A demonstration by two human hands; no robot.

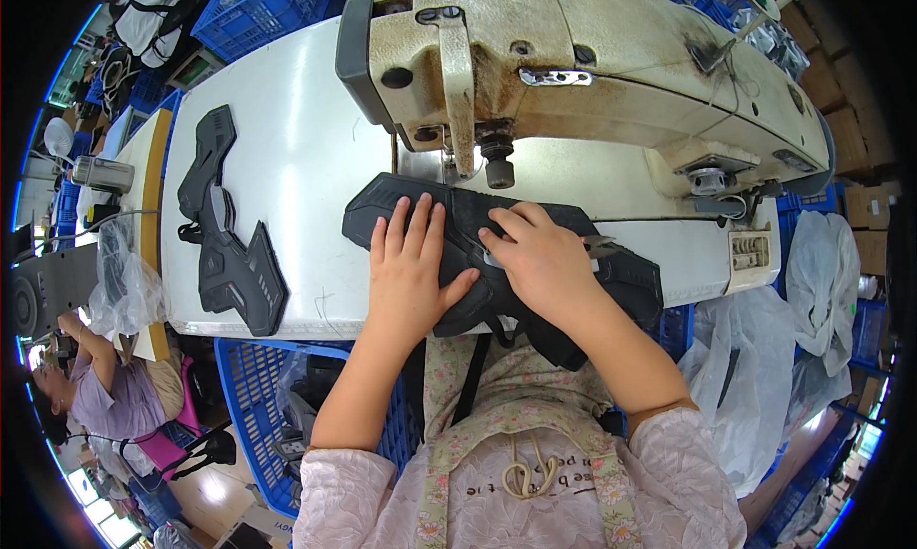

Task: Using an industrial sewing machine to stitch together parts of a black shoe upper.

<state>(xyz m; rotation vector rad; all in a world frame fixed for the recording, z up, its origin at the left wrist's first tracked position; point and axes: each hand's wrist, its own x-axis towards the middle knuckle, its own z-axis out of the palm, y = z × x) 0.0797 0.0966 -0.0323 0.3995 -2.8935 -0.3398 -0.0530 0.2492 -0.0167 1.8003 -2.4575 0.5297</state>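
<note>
Pressing a black padded panel flat under an industrial sewing machine

Both hands work one black padded fabric panel (497, 248) lying on the white table (287, 167), just in front of the cream, rust-stained sewing machine (583, 71). Panel's far edge sits right below the machine's needle area (497, 162); near edge hangs off the table front toward the person's lap.

Left hand (409, 262): flat on the panel's left half, fingers spread wide and straight, palm down, gripping nothing, just pinning it.

Right hand (544, 258): on the panel's right half, fingers curled loosely, tips pointing left toward the left hand. A small silvery metal piece (600, 246) pokes out at this hand's right side, maybe thread snips; too hidden to say if the fingers close on it.

Progress, judged: panel is positioned at the needle but I can't see any fresh seam, so stitching looks early or between passes. Left of the machine on the same table lies a stack of similar black shaped pieces (229, 234), untouched; whether those are done or waiting can't be read.

Below the table front, left of the lap: blue plastic crate (258, 396). Right of the machine: clear plastic bags (755, 377). Another person (105, 387) sits far left, apart from this station.
</note>
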